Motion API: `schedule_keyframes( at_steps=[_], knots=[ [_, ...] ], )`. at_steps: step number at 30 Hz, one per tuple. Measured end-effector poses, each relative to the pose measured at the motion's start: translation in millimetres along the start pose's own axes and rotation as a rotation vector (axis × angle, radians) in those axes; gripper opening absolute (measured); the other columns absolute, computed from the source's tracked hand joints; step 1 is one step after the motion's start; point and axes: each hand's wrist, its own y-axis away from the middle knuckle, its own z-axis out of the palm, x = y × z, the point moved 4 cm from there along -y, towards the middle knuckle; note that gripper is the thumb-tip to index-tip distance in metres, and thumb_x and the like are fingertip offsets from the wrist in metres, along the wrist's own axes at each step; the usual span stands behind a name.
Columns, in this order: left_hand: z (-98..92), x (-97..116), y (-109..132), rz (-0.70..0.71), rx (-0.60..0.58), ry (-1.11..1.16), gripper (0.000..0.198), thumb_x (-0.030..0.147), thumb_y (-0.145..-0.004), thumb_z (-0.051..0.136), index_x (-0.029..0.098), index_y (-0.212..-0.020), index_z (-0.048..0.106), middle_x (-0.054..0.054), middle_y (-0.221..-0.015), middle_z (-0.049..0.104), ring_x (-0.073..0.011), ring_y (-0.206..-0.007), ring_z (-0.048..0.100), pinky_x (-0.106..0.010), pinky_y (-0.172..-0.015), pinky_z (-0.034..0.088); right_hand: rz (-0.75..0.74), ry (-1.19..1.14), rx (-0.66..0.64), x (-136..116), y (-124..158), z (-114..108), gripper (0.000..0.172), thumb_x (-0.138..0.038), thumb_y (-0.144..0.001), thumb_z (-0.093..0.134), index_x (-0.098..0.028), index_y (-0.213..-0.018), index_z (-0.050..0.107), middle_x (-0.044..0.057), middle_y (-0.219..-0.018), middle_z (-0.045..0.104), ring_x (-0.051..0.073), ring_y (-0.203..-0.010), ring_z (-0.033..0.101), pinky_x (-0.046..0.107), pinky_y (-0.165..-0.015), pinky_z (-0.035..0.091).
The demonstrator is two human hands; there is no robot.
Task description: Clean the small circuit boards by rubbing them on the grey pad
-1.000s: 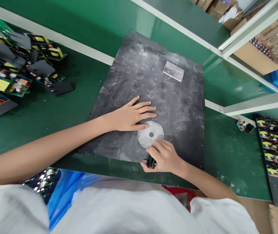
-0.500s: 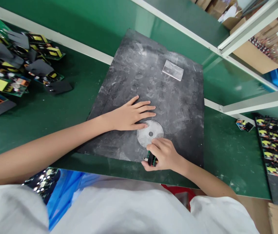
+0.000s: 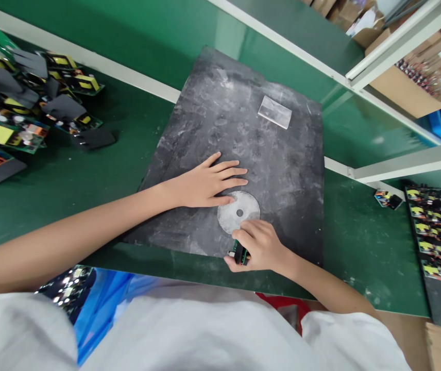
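My left hand lies flat on a dark, dusty mat, fingers stretched out, its fingertips at the edge of a grey disc with a small hole in the middle. My right hand is closed around a small green circuit board and holds it against the near rim of the disc. Most of the board is hidden inside the fingers.
A heap of circuit boards and dark pads lies at the left of the green bench. More boards sit in a row at the right. A clear plastic piece rests at the mat's far end. White shelf rails cross behind.
My right hand with the small board has shifted very slightly up toward the disc. My left hand has stayed flat in place.
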Motion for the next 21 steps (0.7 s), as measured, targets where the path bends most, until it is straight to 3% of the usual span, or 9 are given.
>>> schedule_keyframes(
  at_steps=[21],
  knots=[
    [-0.9, 0.0, 0.1, -0.011, -0.007, 0.016, 0.052, 0.047, -0.100, 0.037, 0.024, -0.147, 0.037, -0.006, -0.156, 0.032, -0.0268, -0.147, 0.020, -0.052, -0.118, -0.001, -0.023, 0.001, 0.021, -5.1, -0.7, -1.8, 0.024, -0.039, -0.080, 0.049, -0.018, -0.069, 0.053, -0.003, -0.058, 0.041, 0.010, -0.053, 0.040, 0.023, -0.051, 0.032]
  ],
)
